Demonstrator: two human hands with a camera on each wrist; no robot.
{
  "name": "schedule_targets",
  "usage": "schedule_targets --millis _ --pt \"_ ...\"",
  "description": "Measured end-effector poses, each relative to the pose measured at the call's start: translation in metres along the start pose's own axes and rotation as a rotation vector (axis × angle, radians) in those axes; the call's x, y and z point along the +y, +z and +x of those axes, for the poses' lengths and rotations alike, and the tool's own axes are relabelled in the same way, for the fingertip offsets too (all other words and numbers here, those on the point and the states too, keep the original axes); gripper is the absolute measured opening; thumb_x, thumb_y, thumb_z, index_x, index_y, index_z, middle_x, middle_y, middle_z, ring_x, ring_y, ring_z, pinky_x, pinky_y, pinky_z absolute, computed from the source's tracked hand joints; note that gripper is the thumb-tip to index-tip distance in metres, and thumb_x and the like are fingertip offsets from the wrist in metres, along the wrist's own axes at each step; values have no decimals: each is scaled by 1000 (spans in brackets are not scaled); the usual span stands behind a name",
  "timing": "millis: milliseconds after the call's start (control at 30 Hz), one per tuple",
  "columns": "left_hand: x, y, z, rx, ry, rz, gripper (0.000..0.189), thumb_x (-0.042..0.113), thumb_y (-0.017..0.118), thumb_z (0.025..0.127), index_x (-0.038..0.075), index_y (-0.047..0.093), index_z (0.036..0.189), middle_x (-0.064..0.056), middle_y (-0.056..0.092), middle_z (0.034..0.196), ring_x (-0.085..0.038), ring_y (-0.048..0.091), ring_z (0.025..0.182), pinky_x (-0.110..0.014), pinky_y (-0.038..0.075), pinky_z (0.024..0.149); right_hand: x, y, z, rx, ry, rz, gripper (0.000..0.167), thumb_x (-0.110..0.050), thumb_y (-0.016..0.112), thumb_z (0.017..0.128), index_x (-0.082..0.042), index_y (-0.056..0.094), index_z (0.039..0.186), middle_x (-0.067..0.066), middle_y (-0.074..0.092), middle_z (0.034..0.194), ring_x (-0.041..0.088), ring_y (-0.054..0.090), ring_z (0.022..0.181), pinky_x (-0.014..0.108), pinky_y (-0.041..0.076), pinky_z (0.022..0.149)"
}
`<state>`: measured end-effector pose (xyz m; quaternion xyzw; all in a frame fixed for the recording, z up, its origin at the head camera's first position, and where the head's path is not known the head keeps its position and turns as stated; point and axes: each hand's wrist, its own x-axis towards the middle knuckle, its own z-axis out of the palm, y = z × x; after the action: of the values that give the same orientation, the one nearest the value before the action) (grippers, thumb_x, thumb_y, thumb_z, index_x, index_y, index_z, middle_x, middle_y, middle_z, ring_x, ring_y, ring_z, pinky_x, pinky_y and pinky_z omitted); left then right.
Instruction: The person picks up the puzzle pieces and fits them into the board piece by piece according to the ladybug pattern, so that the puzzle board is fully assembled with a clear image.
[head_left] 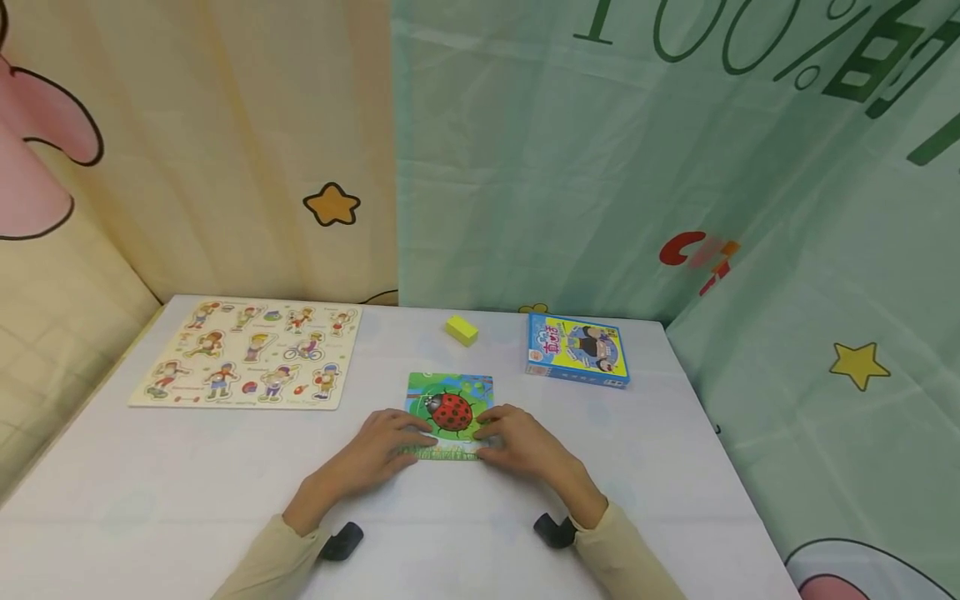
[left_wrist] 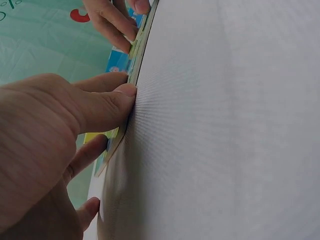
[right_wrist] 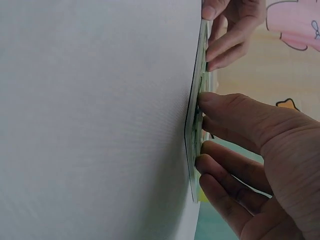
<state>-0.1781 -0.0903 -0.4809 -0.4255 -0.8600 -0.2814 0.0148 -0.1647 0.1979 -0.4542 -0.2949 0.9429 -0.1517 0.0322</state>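
Note:
A square picture puzzle (head_left: 452,411) with a red ladybug on green lies on the table between my two hands. My left hand (head_left: 380,450) rests over its left side, fingertips on the picture. In the left wrist view, the left thumb (left_wrist: 112,105) is against the board's near edge. From the other side, my right hand (head_left: 523,442) lays its fingertips on the right part of the board. In the right wrist view, the right thumb (right_wrist: 225,107) and fingers touch the top of the thin puzzle board (right_wrist: 190,132), which lies flat.
A yellow block (head_left: 461,331) sits behind the puzzle. At the back right lies a blue and yellow box (head_left: 577,350). A large board with figures of children (head_left: 251,354) lies at the back left. Printed curtains (head_left: 525,167) stand behind the white table (head_left: 450,533).

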Motion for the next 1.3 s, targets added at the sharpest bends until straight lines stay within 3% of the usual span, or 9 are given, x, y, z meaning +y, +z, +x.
schedule_targets --millis 433,700,867,1300 --pt "-1 -2 -2 -34 -44 0 31 17 70 93 21 72 124 0 65 132 -28 52 128 -54 35 110 -4 -2 2 1 7 -2 26 -28 77 89 -12 79 110 4 69 124 22 61 119 40 51 102" --pt "0 0 -3 -10 -8 -12 32 13 71 91 19 72 122 -3 66 129 -30 53 125 -56 36 107 -4 -3 1 -8 1 28 24 -25 77 89 -10 79 107 5 69 125 24 61 119 41 50 103" --pt "1 -1 -3 -17 -19 -1 32 14 71 92 19 72 123 -1 65 130 -29 53 126 -54 36 108 -5 -3 1 -9 -9 13 23 -25 77 89 -9 80 106 5 69 126 23 61 119 41 51 102" --pt "4 -1 -1 -29 -25 -2 32 13 70 92 19 72 123 -2 65 130 -29 52 126 -55 37 107 -13 -7 4 -10 68 25 16 -21 78 88 -11 81 99 3 70 121 22 62 115 40 52 100"
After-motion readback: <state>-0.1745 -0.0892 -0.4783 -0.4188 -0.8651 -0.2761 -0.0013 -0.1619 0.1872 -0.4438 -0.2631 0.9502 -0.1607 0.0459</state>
